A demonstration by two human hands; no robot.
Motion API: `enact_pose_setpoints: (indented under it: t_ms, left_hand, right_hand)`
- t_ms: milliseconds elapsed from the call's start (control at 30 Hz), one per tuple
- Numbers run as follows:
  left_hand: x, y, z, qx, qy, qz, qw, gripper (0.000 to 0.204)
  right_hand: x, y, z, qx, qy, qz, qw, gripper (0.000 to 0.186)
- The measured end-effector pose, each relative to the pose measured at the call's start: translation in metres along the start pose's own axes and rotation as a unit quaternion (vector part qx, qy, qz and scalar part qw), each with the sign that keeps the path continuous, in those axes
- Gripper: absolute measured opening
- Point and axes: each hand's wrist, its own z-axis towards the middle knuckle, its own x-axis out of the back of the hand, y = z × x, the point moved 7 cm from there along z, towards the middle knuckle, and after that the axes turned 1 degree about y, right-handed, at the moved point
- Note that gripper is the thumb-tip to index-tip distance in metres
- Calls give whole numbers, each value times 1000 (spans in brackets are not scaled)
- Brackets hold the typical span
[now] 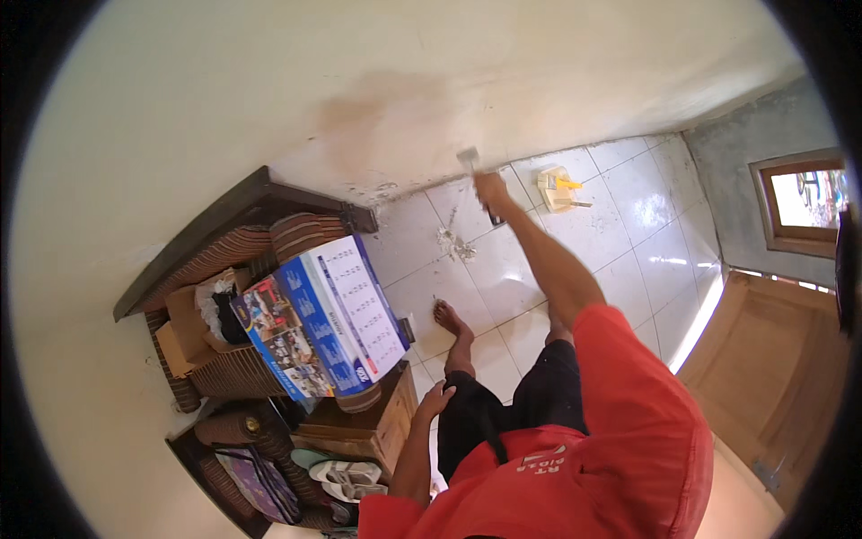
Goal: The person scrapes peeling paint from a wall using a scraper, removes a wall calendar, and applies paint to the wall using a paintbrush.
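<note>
My right hand (pixel 490 192) is closed around the dark handle of a putty knife (pixel 469 158). Its wide, flat blade points away from me at the lower part of the cream wall (pixel 386 54). From this view I cannot tell whether the blade touches the wall. Near the blade, the wall has a brownish, damp-looking patch and some chipped spots close to the floor. My left hand (pixel 435 402) lies on my left thigh, over the black shorts, and holds nothing. Pale crumbs of scraped material (pixel 455 244) lie on the white floor tiles below the knife.
A pale tray (pixel 554 190) with a yellow-handled tool stands on the tiles (pixel 620 251) by the wall. At left is a striped wooden sofa (pixel 238 251) bearing a large calendar sheet (pixel 328 314) and a cardboard box (pixel 184 328). Sandals (pixel 346 476) lie lower left; a wooden door (pixel 763 359) is at right.
</note>
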Motion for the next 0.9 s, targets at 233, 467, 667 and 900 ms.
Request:
enact_pose_setpoints:
  t_ms: [233, 467, 667, 900]
  left_hand:
    - [-228, 126, 213, 45, 138, -16, 989, 84]
    - [-351, 214, 531, 59, 317, -78, 943, 72]
    - [-381, 205, 822, 1, 322, 77, 944, 31]
    - [-394, 81, 1094, -13, 330, 28, 944, 32]
  right_hand:
    - [217, 283, 111, -26, -84, -136, 987, 22]
    - [380, 569, 377, 63, -110, -428, 895, 46]
    - [385, 791, 647, 310, -39, -303, 900, 34]
    - [502, 983, 978, 301, 226, -467, 800, 23]
